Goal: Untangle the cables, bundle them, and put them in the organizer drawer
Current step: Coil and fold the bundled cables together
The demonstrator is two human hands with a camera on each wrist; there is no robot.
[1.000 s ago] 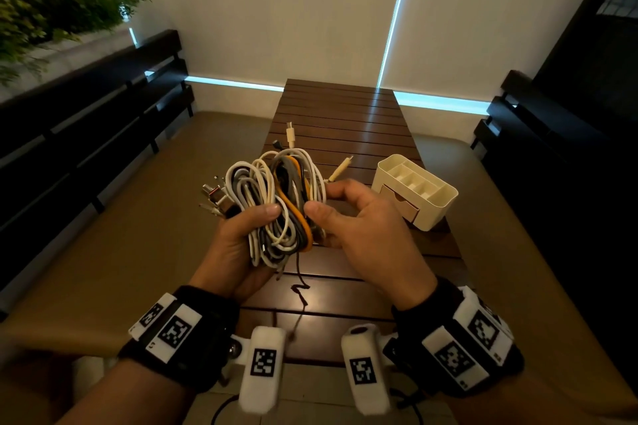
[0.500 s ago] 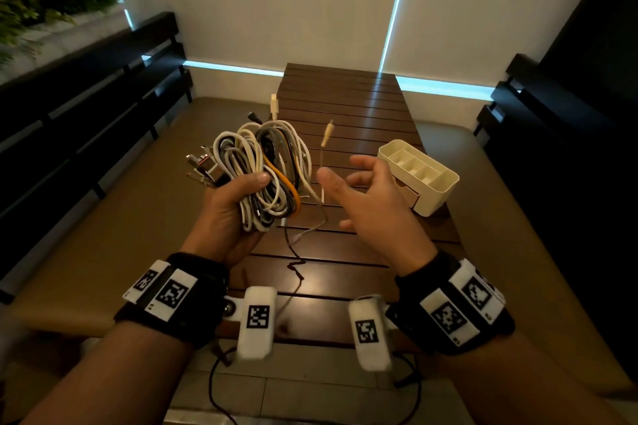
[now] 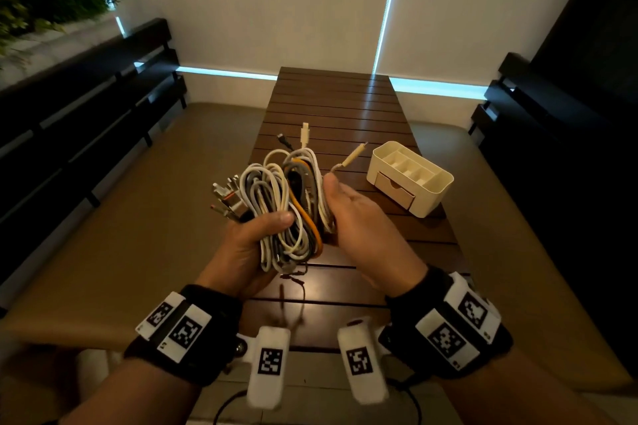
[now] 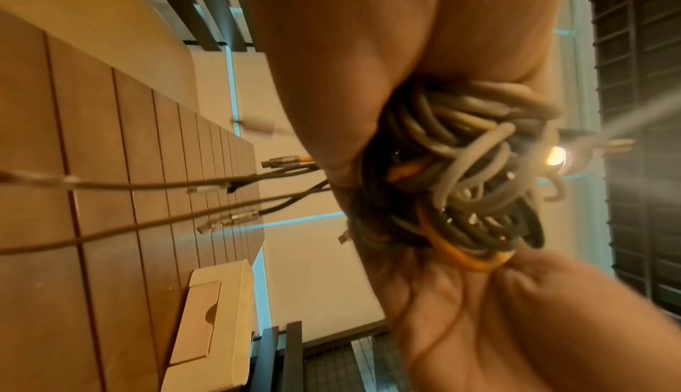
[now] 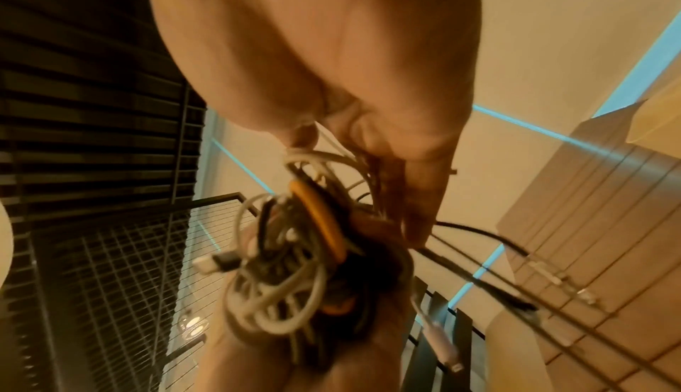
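Cables (image 3: 286, 203), a tangled bundle of white, grey, black and orange cords with metal plugs sticking out, sit in the left hand (image 3: 248, 245), whose thumb and fingers are wrapped around the loops. The bundle is held in the air above the dark brown slatted wooden table (image 3: 338, 103). The right hand (image 3: 366, 228) is pressed to the right side of the bundle with its fingers hidden behind the cords; the thumb pinches one thin white cord against them. Some loose cable ends hang below the left hand toward the table. A cream plastic organizer box with a small closed drawer (image 3: 409, 178) stands on the table just beyond the right hand, apart from it.
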